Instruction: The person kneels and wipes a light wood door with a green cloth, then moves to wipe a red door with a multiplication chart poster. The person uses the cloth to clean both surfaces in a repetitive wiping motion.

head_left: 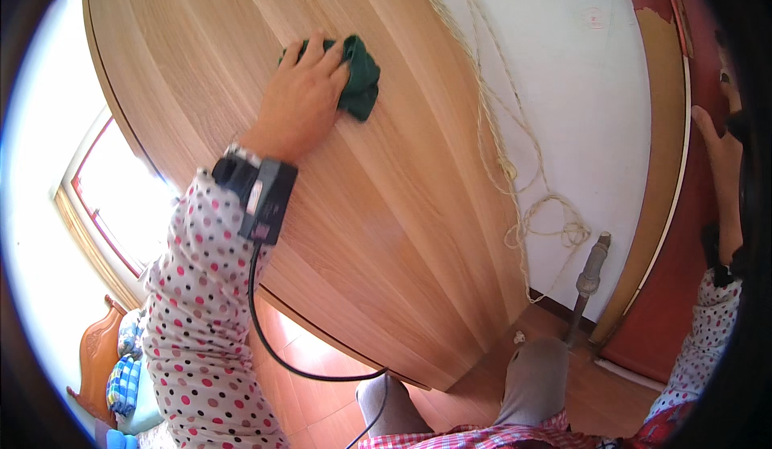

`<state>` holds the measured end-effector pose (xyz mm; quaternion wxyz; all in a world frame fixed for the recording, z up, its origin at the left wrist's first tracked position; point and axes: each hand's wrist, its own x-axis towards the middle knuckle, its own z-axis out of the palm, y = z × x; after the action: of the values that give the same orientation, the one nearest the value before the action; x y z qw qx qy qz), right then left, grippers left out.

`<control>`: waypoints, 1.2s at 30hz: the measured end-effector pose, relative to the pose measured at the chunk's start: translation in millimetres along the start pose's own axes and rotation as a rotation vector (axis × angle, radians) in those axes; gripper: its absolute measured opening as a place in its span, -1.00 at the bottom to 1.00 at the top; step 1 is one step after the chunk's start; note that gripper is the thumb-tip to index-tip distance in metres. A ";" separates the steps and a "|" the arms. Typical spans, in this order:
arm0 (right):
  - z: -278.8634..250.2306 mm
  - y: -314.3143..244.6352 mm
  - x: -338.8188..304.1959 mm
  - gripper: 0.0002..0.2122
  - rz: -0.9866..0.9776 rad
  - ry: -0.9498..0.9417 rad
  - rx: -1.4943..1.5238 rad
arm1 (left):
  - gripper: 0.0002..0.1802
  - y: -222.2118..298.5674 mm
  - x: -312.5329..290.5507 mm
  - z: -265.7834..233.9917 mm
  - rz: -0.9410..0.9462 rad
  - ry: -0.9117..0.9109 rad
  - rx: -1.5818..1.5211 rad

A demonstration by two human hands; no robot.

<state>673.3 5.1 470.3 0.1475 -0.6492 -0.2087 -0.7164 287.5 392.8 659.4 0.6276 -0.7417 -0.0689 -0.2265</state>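
Pale wood-grain panel (386, 224) fills the middle, with a bright window (121, 195) at 9 o'clock and a white wall (587, 111) at 2. At 12 o'clock a green cloth (364, 83) lies bunched on the panel, the left hand (310, 95) over it, fingers bent and gripping it against the wood. Near 3 o'clock, the right hand (724, 147) is beside a red surface (659, 304) (dark rim hides much, so I cannot tell its grip). Cloth looks light, soft, unbreakable; its right-hand folds should offer a good hold. Uncovered wood runs toward 5 o'clock. Panel edges curve from 10 to 6; rope (508, 171) follows the other side, 12 to 4. Cable (277, 352) loops at 7.
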 end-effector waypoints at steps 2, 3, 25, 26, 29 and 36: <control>15.8 8.8 -8.1 -0.47 -0.058 0.067 0.060 | -0.50 -9.7 -11.2 -3.9 0.038 0.008 0.041; 21.7 12.1 -13.0 -0.47 -0.045 0.053 0.086 | -0.50 -22.6 -13.3 -6.8 -0.052 0.035 0.051; 23.4 20.9 -28.0 -0.47 0.100 -0.232 0.179 | -0.39 -104.1 118.0 48.7 -0.541 -0.081 0.342; 24.1 21.4 -28.6 -0.47 0.051 -0.179 0.188 | -0.41 -89.0 118.3 51.2 -0.488 0.031 0.307; 23.2 20.4 -30.0 -0.46 0.095 -0.208 0.188 | -0.45 -48.4 119.2 55.5 -0.397 0.019 0.223; 4.3 9.0 -15.9 -0.46 -0.002 -0.227 0.091 | -0.59 38.8 76.0 57.1 -0.182 -0.003 0.047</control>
<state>683.1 -1.6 455.8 0.1513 -0.7185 -0.2571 -0.6283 384.2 426.0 650.3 0.6217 -0.7176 -0.1422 -0.2799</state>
